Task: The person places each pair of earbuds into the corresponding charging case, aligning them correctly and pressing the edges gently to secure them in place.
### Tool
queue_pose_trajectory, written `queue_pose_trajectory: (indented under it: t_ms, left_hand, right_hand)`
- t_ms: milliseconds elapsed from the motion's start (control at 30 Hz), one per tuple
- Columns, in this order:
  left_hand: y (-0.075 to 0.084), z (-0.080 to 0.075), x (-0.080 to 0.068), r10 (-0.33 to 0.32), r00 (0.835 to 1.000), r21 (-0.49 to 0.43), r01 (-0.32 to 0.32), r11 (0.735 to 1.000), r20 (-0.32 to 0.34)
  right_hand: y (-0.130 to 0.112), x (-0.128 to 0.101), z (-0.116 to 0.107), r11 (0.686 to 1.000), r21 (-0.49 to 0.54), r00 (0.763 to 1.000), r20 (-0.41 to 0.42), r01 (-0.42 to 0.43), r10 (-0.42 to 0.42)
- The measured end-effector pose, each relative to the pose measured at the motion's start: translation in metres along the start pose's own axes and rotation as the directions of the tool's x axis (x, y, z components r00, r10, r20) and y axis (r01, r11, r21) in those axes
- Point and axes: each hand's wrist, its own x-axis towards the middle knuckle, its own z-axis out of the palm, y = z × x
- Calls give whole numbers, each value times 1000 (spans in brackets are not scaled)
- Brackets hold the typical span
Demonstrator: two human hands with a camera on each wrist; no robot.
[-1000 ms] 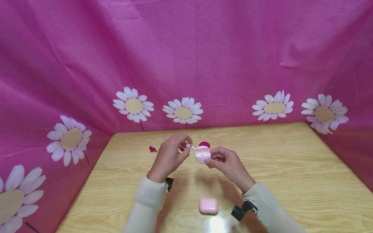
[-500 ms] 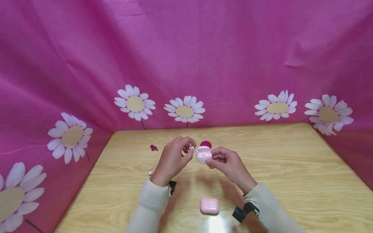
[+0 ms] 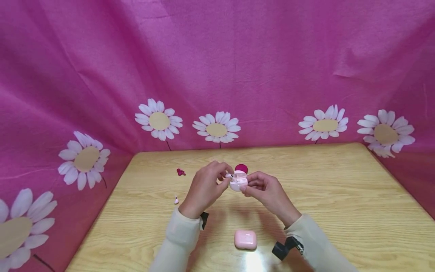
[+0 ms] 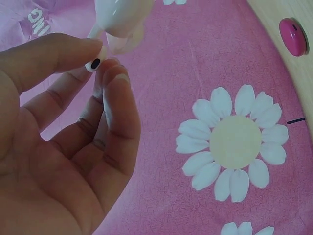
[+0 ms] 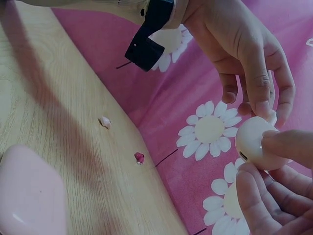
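Note:
In the head view my right hand (image 3: 268,190) holds a small white earbud case (image 3: 239,186) above the table, its lid raised and a pinkish inside showing. Thumb and fingers of my left hand (image 3: 207,187) pinch a white earbud (image 3: 229,175) right at the case's opening. The left wrist view has this earbud (image 4: 96,64) with its dark oval spot between thumb and fingertips, close below the rounded case (image 4: 122,17). From the right wrist, the case (image 5: 254,142) sits between my right thumb and fingers, a dark port slot on its underside.
A glossy pink case (image 3: 246,240) lies near the front of the wooden table (image 3: 326,189). Behind the hands stands a round magenta case (image 3: 241,168). Farther left are magenta earbuds (image 3: 181,172) and another white earbud (image 3: 176,200). A flowered magenta cloth (image 3: 268,75) hangs behind.
My left hand has moved right, bringing the pinched earbud from beside the case to its opening. The white earbud on the table, earlier hidden by the left arm, now shows. The right hand stays nearly still.

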Motion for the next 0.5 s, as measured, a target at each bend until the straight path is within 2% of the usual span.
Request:
queue_pose_trajectory:
  t_ms: [500]
  left_hand:
    - [3, 0, -1, -39, 998, -15, 40, 999, 57]
  right_hand:
    - [-1, -1, 1, 1000, -13, 1000, 1, -5, 5]
